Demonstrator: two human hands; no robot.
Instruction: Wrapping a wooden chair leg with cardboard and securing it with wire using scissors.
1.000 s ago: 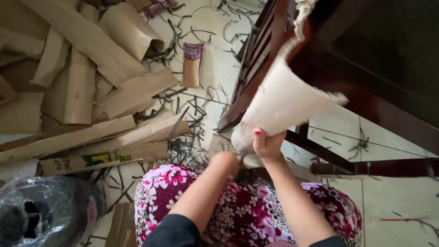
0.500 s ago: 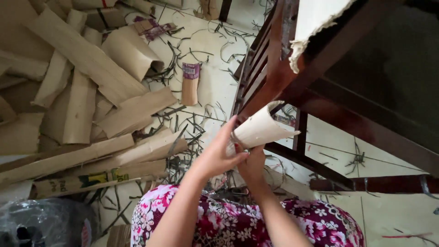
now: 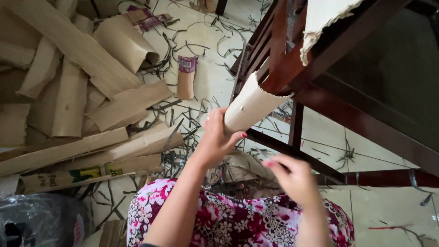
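Now the rolled cardboard sheet (image 3: 249, 106) sits in the left hand (image 3: 215, 139) alone: fingers and thumb wrapped round its lower end, the roll tight and tube-like, angled up and away so its torn upper edge lies against the dark wooden chair frame (image 3: 292, 68). Half a second ago both hands were closed on the roll's base, and a second ago the sheet was only a loose, wide cone pinched by the right hand. So the rolling has tightened and the grip has passed over to the left. The right hand (image 3: 292, 176) has come off; it hangs low above the floral-print lap (image 3: 238, 219), motion-blurred, fingers loosely curled, and I see nothing in it. I judge the rolling stage finished for this piece, the freed hand being available for something else. On the tiled floor (image 3: 388, 201) to the left lies a heap of flat and curled cardboard strips (image 3: 77, 96), with a small printed cardboard roll (image 3: 186, 77) lying apart from it amid thin dark trimmings (image 3: 192, 114). Another torn pale sheet (image 3: 322, 20) rests on the chair above. A clear plastic bag (image 3: 41, 219) sits at the lower left corner.
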